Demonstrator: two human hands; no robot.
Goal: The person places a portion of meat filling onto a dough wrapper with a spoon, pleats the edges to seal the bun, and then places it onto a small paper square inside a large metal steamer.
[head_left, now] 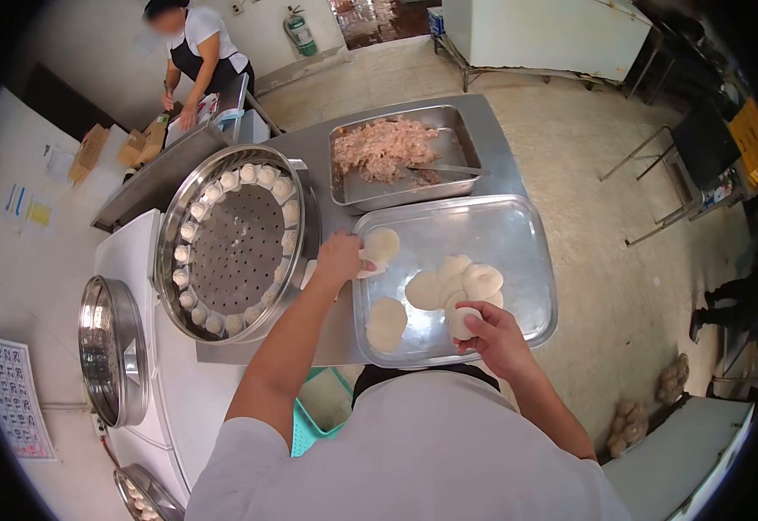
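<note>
My left hand (340,257) is at the left edge of the metal tray (526,260), its fingers closed; what they hold is too small to make out. Close by, a flat dough round (382,244) lies on the tray. Over the tray's front, my right hand (493,337) is closed around a small white dough piece (463,323). Several overlapping dough rounds (424,290) lie just beyond it, and more (387,324) lie at the tray's left. Behind stands a pan (470,186) with pink filling (385,148) and a metal utensil (448,168).
A round perforated steamer (170,269) at the left holds a ring of white buns. Another steamer (140,347) stands further left. A person (205,52) works at a counter at the back left. Below the table's front edge is a green basket (309,425).
</note>
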